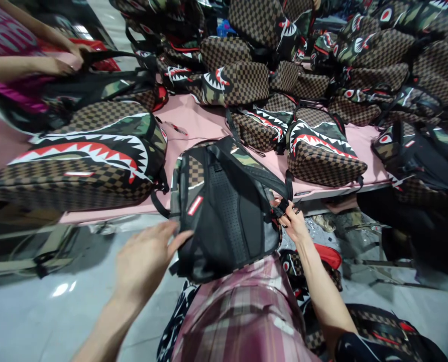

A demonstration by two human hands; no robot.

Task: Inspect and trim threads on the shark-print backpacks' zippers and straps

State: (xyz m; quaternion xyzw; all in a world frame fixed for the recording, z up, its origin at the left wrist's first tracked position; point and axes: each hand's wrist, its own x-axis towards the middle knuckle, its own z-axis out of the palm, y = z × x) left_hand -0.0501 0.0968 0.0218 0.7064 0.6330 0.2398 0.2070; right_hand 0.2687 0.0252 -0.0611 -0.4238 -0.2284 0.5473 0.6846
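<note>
A black backpack [227, 211] with camouflage and brown checkered parts leans over the table's front edge against my lap, its padded back and shoulder straps facing up. My left hand [144, 256] is at the bag's left edge, slightly blurred, its thumb stretched apart from the fingers over the black side. Whether it presses on the fabric is unclear. On the right side, my right hand [292, 218] pinches a black strap [282, 207] near the bag's edge; the fingers partly hide the piece. A red label [195, 205] shows on the back panel.
Several checkered shark-mouth backpacks lie on the pink table [205, 120], with a large one [96, 151] at left. Another person's hands [64, 63] hold a black bag at the far left. More bags [382, 322] lie on the floor at my right, beside metal table legs.
</note>
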